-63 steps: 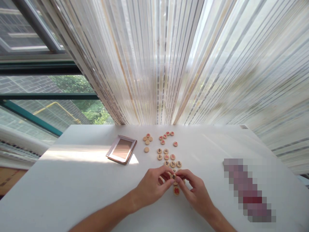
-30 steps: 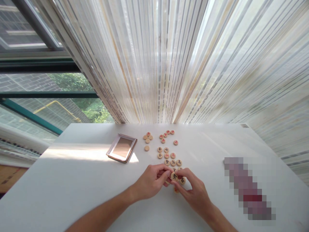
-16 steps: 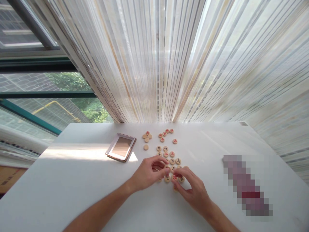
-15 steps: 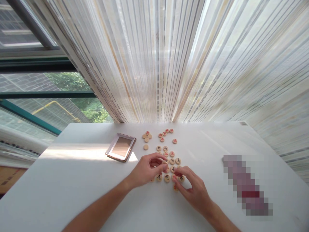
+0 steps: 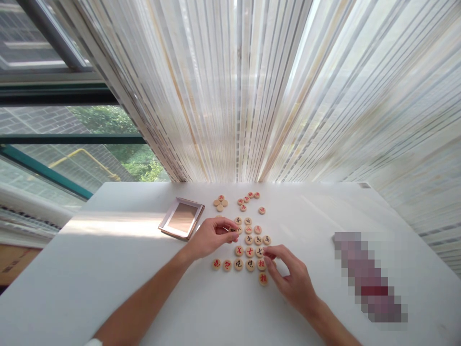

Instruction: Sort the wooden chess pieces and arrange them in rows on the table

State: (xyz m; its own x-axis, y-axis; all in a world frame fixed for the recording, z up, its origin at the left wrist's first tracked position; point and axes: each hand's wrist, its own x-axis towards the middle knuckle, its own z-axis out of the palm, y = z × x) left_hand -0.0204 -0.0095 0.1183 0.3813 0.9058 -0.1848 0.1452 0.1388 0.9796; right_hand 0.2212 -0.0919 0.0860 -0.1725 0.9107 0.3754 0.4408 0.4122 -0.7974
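Observation:
Round wooden xiangqi pieces with red or black characters lie in rows on the white table. My left hand [image 5: 215,235] is over the left side of the rows, thumb and forefinger pinched on a xiangqi piece [image 5: 232,230] with a dark mark. My right hand [image 5: 288,269] hovers at the right end of the rows, its thumb and forefinger curved and slightly apart. Its fingertips are beside a black-marked piece [image 5: 259,252] and a red-marked piece [image 5: 261,264], and partly cover pieces behind them. Nearest me lies another red piece [image 5: 263,278].
An open shallow box [image 5: 182,218] sits left of the pieces. A small cluster of pieces [image 5: 220,203] and several red pieces [image 5: 247,199] lie farther back. A blurred purplish long object [image 5: 367,278] rests on the right. Striped curtains [image 5: 245,96] hang along the table's far edge.
My left hand has moved left and slightly away from me, uncovering red pieces in the lower rows. My right hand has shifted slightly to the right.

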